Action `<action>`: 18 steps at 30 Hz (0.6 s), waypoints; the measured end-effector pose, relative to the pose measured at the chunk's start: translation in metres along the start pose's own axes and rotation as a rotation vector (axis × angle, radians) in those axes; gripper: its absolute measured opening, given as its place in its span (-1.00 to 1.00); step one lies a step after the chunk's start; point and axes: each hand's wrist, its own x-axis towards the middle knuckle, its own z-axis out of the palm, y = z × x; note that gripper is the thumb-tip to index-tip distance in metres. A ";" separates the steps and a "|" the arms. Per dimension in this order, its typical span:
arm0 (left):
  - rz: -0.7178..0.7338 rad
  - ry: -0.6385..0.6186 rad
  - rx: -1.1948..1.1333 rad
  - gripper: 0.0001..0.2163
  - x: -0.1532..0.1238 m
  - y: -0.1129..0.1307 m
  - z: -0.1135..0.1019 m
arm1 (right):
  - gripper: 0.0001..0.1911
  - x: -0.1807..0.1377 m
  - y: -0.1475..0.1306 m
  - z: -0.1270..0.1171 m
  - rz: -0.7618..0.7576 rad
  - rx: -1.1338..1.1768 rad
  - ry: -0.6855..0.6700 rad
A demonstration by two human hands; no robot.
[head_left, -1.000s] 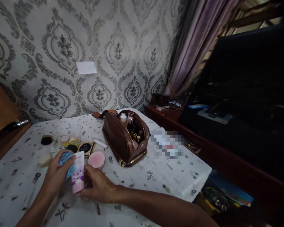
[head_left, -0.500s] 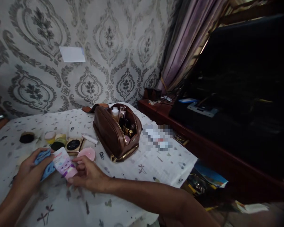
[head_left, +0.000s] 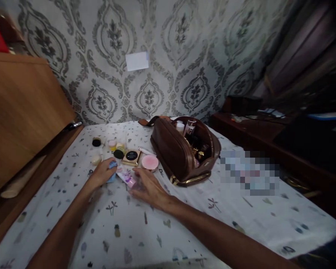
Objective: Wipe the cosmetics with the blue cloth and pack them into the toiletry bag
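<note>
My left hand (head_left: 103, 173) is closed on a bunched light blue cloth (head_left: 112, 175). Against the cloth rests one end of a white and purple squeeze tube (head_left: 123, 176) with a pink cap. My right hand (head_left: 149, 188) has its thumb and fingers around the cap end; the fingers are partly blurred. Just beyond the hands lie a gold-edged compact (head_left: 131, 157), a pink round dish-like item (head_left: 150, 163) and a dark green round lid (head_left: 118, 154). A brown cosmetic bag (head_left: 172, 153) stands unzipped to the right, with bottles and gold-trimmed items inside.
Small jars (head_left: 112, 145) and a black round item (head_left: 96, 142) sit at the back left of the patterned white cloth (head_left: 145, 239). A slim white tube (head_left: 147, 151) lies by the bag. A wooden cabinet (head_left: 22, 112) borders the left; dark red furniture (head_left: 240, 132) stands right.
The view has swung left, so everything appears farther right. The squeeze tube is turned more edge-on and lies more slanted between my hands. The cloth remains in my left hand.
</note>
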 end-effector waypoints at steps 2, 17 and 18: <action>-0.014 -0.019 0.052 -0.76 -0.005 0.000 -0.003 | -0.34 0.000 -0.001 0.002 0.001 -0.064 -0.013; 0.800 0.335 0.326 -0.75 -0.029 0.007 0.050 | -0.72 0.004 -0.008 0.003 -0.118 -0.228 0.036; 0.847 0.353 0.304 -0.75 -0.025 0.000 0.055 | -0.67 0.005 -0.008 0.001 -0.115 -0.239 0.029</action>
